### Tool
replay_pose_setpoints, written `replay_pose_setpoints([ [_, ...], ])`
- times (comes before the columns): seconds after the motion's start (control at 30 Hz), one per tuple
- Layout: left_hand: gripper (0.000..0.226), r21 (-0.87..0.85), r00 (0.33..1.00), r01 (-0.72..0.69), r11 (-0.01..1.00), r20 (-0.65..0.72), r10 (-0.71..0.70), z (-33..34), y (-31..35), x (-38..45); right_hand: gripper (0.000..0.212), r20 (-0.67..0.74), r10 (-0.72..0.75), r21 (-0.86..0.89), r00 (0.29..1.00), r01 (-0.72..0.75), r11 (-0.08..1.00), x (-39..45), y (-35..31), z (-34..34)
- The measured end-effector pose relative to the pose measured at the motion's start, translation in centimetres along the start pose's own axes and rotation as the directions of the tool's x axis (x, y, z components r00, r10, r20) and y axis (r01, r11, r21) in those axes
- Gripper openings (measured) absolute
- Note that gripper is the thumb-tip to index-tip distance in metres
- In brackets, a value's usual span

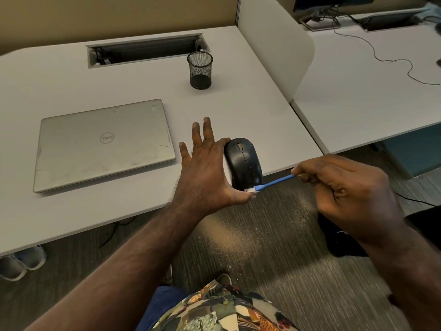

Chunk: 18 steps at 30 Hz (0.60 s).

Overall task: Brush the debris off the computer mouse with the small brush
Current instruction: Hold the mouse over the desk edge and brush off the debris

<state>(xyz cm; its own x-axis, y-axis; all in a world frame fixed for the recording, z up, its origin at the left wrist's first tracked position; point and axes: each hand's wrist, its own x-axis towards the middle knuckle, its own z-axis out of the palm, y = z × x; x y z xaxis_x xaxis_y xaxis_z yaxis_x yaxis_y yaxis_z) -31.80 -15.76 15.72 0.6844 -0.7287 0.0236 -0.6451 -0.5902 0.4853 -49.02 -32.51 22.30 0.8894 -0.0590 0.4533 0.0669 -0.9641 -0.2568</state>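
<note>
A black computer mouse [243, 162] with a scroll wheel is held at the front edge of the white desk [124, 82]. My left hand [205, 173] grips it between thumb and index finger, its other fingers spread over the desk. My right hand [343, 187] pinches the thin blue handle of a small brush [272, 183]. The brush's white bristles touch the mouse's rear end, just above my left thumb.
A closed silver laptop [105, 144] lies left of the mouse. A black mesh pen cup [200, 69] stands farther back, before a cable slot [145, 50]. A white divider [281, 46] separates the neighbouring desk [370, 77] on the right. Carpet floor lies below.
</note>
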Motion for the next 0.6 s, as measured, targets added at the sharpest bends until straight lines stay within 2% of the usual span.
replay_pose_setpoints([
  [0.2,0.125,-0.019,1.000,0.022,1.000,0.001,-0.022,-0.30,-0.13,-0.06,0.019,-0.096,0.055,0.009,0.994,-0.054,0.998,-0.16,0.04,-0.37],
  [0.3,0.124,-0.028,1.000,0.019,0.999,0.005,-0.019,-0.44,-0.07,-0.09,0.021,-0.054,0.022,0.029,0.998,-0.021,0.999,-0.24,-0.35,-0.10],
  [0.37,0.125,-0.036,1.000,0.020,0.999,0.010,-0.019,-0.46,-0.11,-0.18,0.022,-0.044,0.048,0.002,0.998,-0.048,0.999,-0.35,-0.08,0.25],
  [0.6,0.126,-0.047,0.999,-0.017,0.999,0.051,0.020,-0.56,0.26,-0.57,0.021,-0.230,0.220,-0.014,0.948,-0.230,0.973,0.52,0.28,0.14],
])
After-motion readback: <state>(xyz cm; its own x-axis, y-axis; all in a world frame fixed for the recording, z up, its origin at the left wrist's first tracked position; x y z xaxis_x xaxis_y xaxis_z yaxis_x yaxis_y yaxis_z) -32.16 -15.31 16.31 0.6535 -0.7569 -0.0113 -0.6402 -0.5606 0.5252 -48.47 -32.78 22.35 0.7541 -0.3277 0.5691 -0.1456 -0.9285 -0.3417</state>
